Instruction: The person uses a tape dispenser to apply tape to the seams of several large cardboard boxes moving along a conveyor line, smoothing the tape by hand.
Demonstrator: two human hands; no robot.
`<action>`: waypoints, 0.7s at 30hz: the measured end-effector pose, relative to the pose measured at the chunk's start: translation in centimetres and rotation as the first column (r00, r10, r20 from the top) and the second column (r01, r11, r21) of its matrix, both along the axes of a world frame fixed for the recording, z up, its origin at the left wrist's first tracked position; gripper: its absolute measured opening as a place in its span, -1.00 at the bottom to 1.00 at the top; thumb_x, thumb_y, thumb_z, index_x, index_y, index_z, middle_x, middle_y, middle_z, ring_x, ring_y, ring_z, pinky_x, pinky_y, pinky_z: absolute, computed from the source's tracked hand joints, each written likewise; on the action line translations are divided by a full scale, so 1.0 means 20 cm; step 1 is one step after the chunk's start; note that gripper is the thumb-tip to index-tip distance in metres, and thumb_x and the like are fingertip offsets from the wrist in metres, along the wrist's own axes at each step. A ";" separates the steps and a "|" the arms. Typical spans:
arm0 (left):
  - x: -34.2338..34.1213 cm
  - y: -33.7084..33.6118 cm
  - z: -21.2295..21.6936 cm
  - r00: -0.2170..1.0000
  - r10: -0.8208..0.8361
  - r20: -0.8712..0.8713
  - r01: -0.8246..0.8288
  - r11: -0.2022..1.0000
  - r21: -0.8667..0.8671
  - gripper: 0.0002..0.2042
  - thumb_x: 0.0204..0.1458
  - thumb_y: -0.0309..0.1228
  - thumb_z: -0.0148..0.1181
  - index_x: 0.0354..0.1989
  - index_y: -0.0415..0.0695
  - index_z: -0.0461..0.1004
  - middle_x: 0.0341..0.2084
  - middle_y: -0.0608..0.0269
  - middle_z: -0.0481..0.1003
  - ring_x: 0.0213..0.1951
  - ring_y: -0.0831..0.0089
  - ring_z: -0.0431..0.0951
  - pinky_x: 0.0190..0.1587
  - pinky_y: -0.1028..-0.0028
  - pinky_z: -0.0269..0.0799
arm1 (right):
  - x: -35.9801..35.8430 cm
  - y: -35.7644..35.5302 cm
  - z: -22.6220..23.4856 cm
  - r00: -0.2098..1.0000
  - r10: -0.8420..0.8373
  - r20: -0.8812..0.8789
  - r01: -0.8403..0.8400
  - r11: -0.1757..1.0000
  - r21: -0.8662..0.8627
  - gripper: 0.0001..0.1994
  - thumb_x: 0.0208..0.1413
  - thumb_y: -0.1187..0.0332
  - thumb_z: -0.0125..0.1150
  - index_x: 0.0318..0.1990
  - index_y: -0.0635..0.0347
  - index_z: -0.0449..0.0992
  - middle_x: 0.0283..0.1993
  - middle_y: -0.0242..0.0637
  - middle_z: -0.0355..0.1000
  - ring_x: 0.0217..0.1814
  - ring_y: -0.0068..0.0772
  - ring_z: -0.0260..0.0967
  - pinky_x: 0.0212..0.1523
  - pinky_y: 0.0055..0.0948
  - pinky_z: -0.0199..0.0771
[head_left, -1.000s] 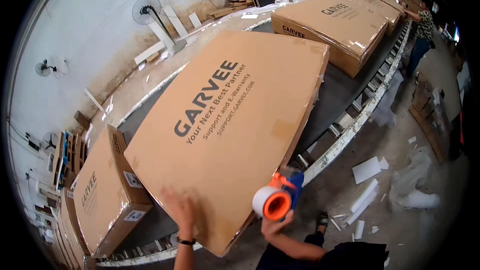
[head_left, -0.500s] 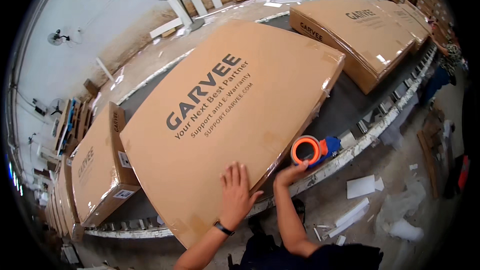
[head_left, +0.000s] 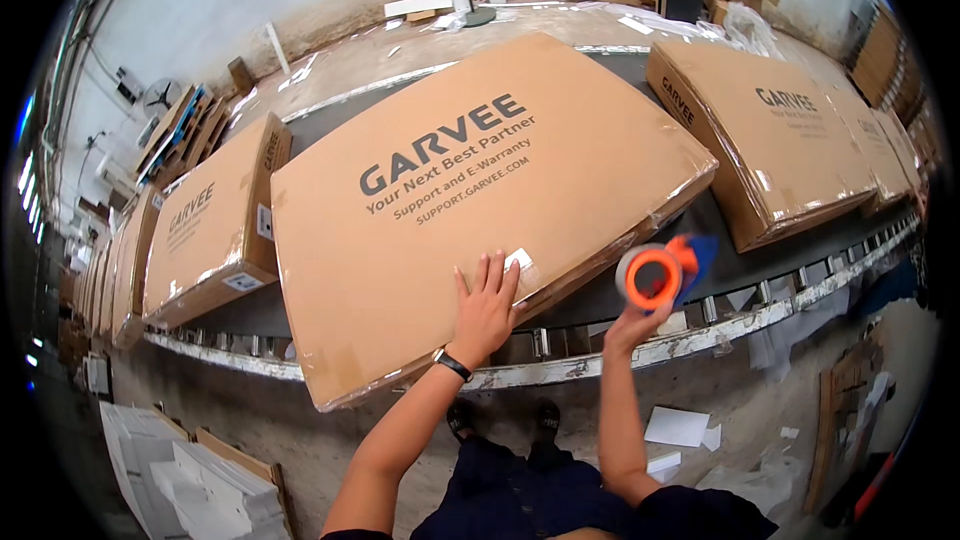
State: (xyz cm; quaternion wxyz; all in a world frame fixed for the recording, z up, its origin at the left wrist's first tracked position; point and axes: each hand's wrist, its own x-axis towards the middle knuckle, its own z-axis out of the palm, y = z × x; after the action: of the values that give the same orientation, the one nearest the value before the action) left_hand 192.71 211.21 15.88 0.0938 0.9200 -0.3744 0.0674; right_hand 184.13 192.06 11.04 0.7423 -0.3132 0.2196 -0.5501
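A large, flat cardboard box [head_left: 430, 250] lies at a slant on the conveyor [head_left: 560, 355], its near edge jutting over the rail. My left hand [head_left: 486, 310], with a dark band at the wrist, rests flat on top of the box near its front edge, fingers spread. Beside the box's right front side, my right hand [head_left: 635, 328] grips a tape dispenser [head_left: 690, 265] with an orange and blue body. The dispenser's orange hub and tape roll face up. It is held just off the box, and its handle is partly hidden.
More taped cardboard boxes stand along the conveyor, one to the right [head_left: 770, 140] and one to the left [head_left: 215, 225], with others behind each. White panels [head_left: 195, 480] are stacked on the floor at the lower left. Scraps and plastic film [head_left: 765, 485] litter the floor at right.
My view has shifted, and the box now lies less steeply slanted. My right hand has carried the tape dispenser outward to the right, away from the box edge. My left hand stays on the box.
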 end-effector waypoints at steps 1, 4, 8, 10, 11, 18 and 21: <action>-0.02 -0.01 0.01 0.999 0.023 0.024 -0.023 1.000 0.004 -0.40 -0.02 -0.18 0.10 0.21 -0.04 0.12 0.24 0.00 0.03 0.26 0.05 0.02 0.15 -0.22 -0.14 | 0.05 -0.09 0.07 0.998 0.068 -0.016 -0.068 0.997 -0.036 -0.36 0.11 0.12 -0.11 0.29 0.25 -0.06 0.24 -0.17 0.07 0.24 -0.31 0.10 0.22 -0.33 0.09; -0.09 -0.05 0.00 0.962 0.138 0.235 -0.132 0.990 -0.043 -0.46 -0.03 -0.24 0.10 0.19 0.01 0.17 0.20 0.00 0.09 0.23 0.04 0.06 0.15 -0.18 -0.07 | 0.28 -0.29 0.33 0.937 0.104 -0.334 -0.279 0.798 -0.534 -0.39 0.06 0.32 -0.15 0.29 0.29 -0.05 0.29 -0.19 0.01 0.29 -0.31 0.03 0.27 -0.40 -0.02; -0.29 0.06 -0.21 0.968 0.109 0.228 -0.023 0.937 -0.348 -0.45 -0.06 -0.31 0.13 0.17 -0.09 0.18 0.14 0.01 0.18 0.19 0.06 0.13 0.17 0.00 0.02 | 0.42 -0.36 0.37 0.829 0.324 -0.455 -0.546 0.641 -0.539 -0.35 0.02 0.33 -0.11 0.29 0.34 -0.07 0.35 -0.22 -0.08 0.34 -0.35 -0.07 0.29 -0.44 -0.11; -0.39 0.19 -0.23 1.000 -0.016 -0.026 0.004 0.917 -0.400 -0.44 -0.11 -0.35 0.17 0.13 -0.20 0.22 0.09 0.04 0.23 0.15 0.13 0.20 0.16 0.18 0.11 | 0.26 -0.32 0.31 0.796 0.460 -0.393 -0.578 0.771 -0.269 -0.37 0.05 0.12 -0.12 0.24 0.29 0.08 0.14 -0.27 0.22 0.17 -0.38 0.17 0.15 -0.43 0.17; -0.39 0.23 -0.21 1.000 -0.005 -0.026 -0.005 0.918 -0.397 -0.44 -0.11 -0.35 0.17 0.13 -0.20 0.22 0.09 0.04 0.23 0.15 0.13 0.20 0.16 0.18 0.11 | 0.17 -0.34 0.15 0.845 0.438 -0.307 -0.523 0.795 -0.308 -0.39 0.05 0.16 -0.13 0.23 0.33 0.08 0.21 -0.26 0.14 0.21 -0.38 0.13 0.18 -0.39 0.13; -0.22 0.10 -0.08 0.859 0.369 -0.356 -0.365 0.928 0.079 -0.54 -0.07 -0.18 0.17 -0.05 -0.22 0.37 -0.20 -0.01 0.46 -0.16 0.13 0.47 -0.20 0.27 0.41 | -0.22 -0.77 -0.68 0.952 0.243 -0.184 -0.211 0.961 0.177 -0.48 0.13 -0.06 -0.13 0.13 0.08 0.19 0.12 -0.25 0.24 0.12 -0.32 0.22 0.10 -0.28 0.23; -0.18 0.03 -0.18 0.976 0.217 -0.017 -0.218 0.969 -0.120 -0.60 -0.06 -0.11 0.15 -0.11 -0.08 0.41 -0.30 0.13 0.50 -0.30 0.21 0.53 -0.37 0.33 0.46 | -0.20 -1.15 -0.93 0.705 -0.061 -0.706 -0.187 0.945 -0.268 -0.43 0.13 -0.02 -0.09 0.18 0.17 0.20 0.17 -0.16 0.18 0.17 -0.12 0.15 0.18 -0.24 0.10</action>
State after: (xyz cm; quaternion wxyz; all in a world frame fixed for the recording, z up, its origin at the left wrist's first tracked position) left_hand 189.06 211.78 12.34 0.1423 0.9482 -0.2664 0.0983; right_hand 180.16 169.14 -7.50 0.5592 -0.6230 0.3834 -0.3902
